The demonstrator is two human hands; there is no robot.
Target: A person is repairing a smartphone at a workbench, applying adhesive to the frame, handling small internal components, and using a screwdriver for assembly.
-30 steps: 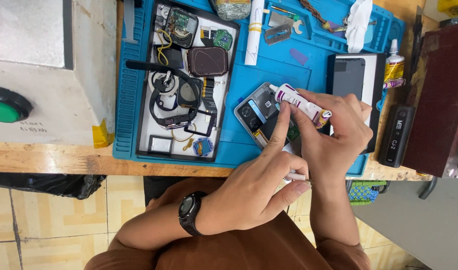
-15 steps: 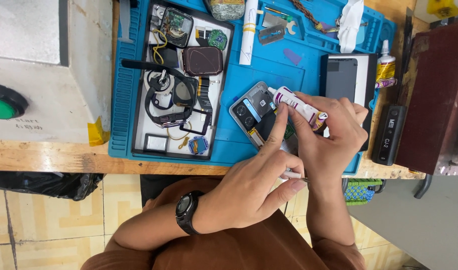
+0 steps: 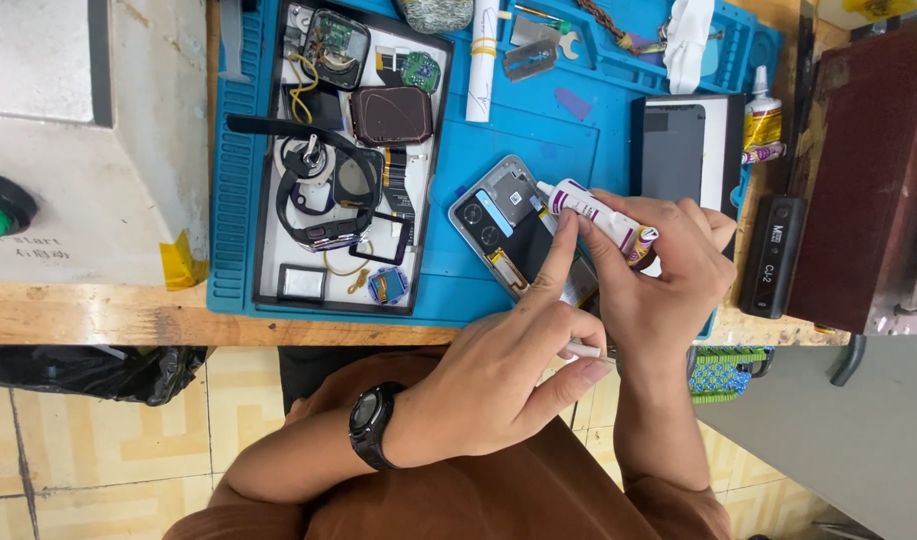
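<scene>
Blue mat [image 3: 499, 140], white-and-purple tube [image 3: 594, 213]

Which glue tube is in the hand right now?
The white tube with purple print, held in the right hand over the opened phone. The yellow-labelled tube lies untouched at the mat's right edge.

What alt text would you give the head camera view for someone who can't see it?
Seen from above, the right hand holds a small white glue tube over an opened phone on a blue work mat, while the left hand, a black watch on its wrist, touches the phone with its forefinger. A tray of smartwatch parts lies beside it.
</scene>
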